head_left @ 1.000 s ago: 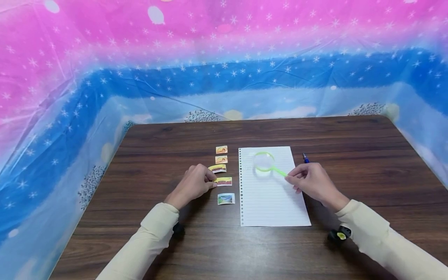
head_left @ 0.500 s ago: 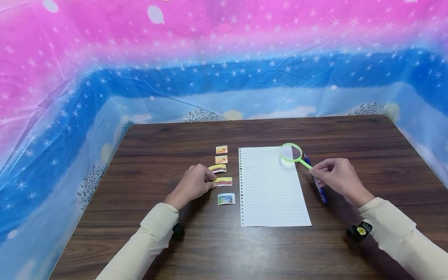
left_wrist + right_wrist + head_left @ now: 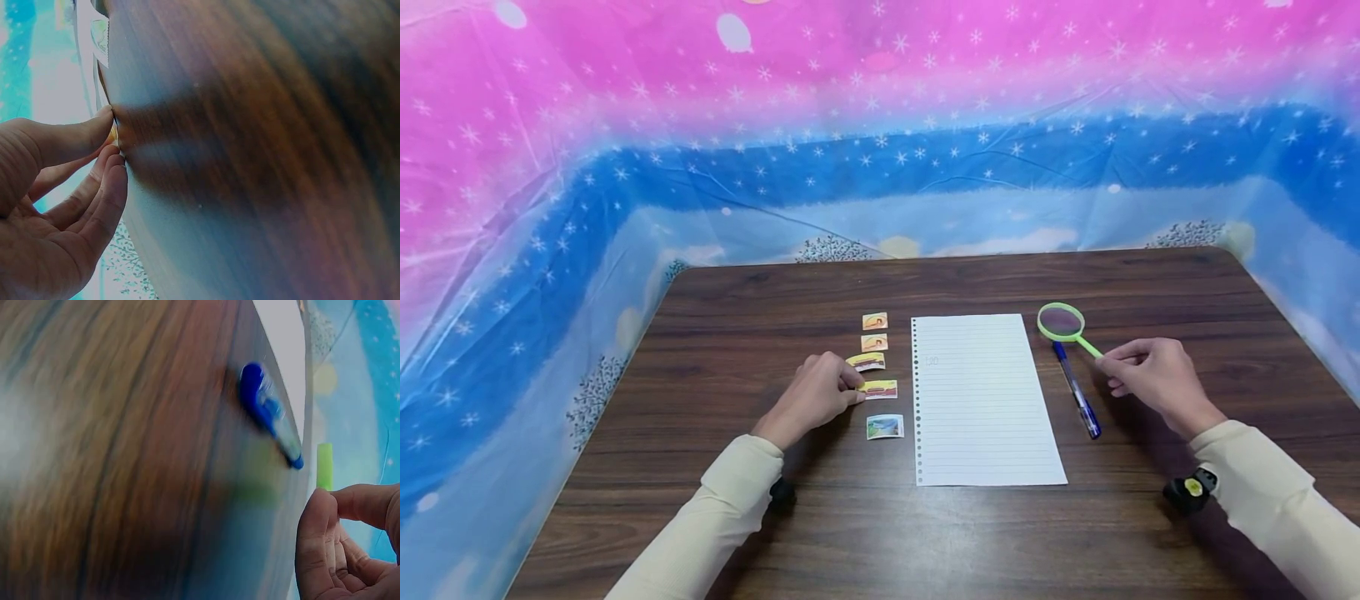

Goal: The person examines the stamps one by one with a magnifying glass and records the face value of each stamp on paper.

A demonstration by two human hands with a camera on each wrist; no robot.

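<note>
My right hand (image 3: 1153, 375) pinches the handle of a green magnifying glass (image 3: 1095, 347), whose round lens is over the table beyond a blue pen (image 3: 1078, 392). In the right wrist view the green handle (image 3: 324, 466) sticks up from between thumb and finger. My left hand (image 3: 812, 396) rests on the table and pinches the left edge of a yellow and red stamp (image 3: 880, 389). Another yellow stamp (image 3: 868, 361) lies just beyond it, partly overlapped by the fingers. Nearer me is a blue-green landscape stamp (image 3: 885, 427).
Two small orange stamps, a far one (image 3: 875, 321) and a nearer one (image 3: 874, 342), continue the column. A lined, hole-punched sheet (image 3: 985, 417) with faint writing at upper left lies between stamps and pen. The brown wooden table (image 3: 760, 308) ends at a patterned cloth backdrop (image 3: 880, 150).
My right hand has carried the magnifying glass rightward, off the paper and past the pen, which is now uncovered. My left hand and the stamps stay where they were.
</note>
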